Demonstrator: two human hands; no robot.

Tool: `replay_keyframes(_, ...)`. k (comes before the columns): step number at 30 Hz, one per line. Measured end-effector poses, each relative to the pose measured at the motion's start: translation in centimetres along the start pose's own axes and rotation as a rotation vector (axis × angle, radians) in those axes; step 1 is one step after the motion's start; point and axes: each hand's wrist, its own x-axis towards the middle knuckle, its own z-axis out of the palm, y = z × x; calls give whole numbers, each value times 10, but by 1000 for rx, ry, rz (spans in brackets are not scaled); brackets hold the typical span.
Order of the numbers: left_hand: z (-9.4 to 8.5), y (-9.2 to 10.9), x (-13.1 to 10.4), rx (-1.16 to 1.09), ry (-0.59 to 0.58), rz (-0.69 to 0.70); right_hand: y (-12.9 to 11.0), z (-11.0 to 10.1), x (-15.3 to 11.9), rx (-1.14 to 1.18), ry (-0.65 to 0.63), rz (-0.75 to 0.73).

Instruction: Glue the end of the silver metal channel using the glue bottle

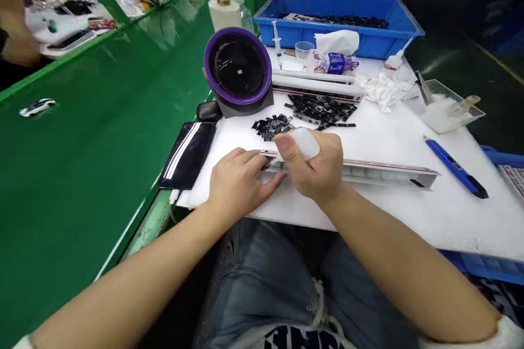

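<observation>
My right hand (317, 166) is wrapped round a small white bottle (305, 143), its tip pointing down and left at a long white strip (388, 169) with a red line along its edge. Around the strip's left end, my left hand (239, 180) has its fingers bent, thumb below and fingertips above, gripping it. A small dark piece shows at those fingertips, partly hidden. Just behind the hands lie a pile of small black pieces (272, 126) and a larger pile of black parts (323, 110).
A purple-rimmed round device (238, 65) and a phone (187, 155) are at the left. Behind stand a blue bin (339, 32) and a tissue pack (335, 61). A blue pen-like tool (456, 168) and clear tray (448, 106) lie right. Other people sit across the green belt (102, 136).
</observation>
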Motion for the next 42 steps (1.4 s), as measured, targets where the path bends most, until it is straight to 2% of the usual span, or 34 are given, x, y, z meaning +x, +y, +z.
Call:
replay_keyframes(10,-1,-3,1,-14,6,9,0,2,1,-31,8,-35)
replay_keyframes(42,0,-3,0,-72,-15,-23,2,-2,1,-20,9,12)
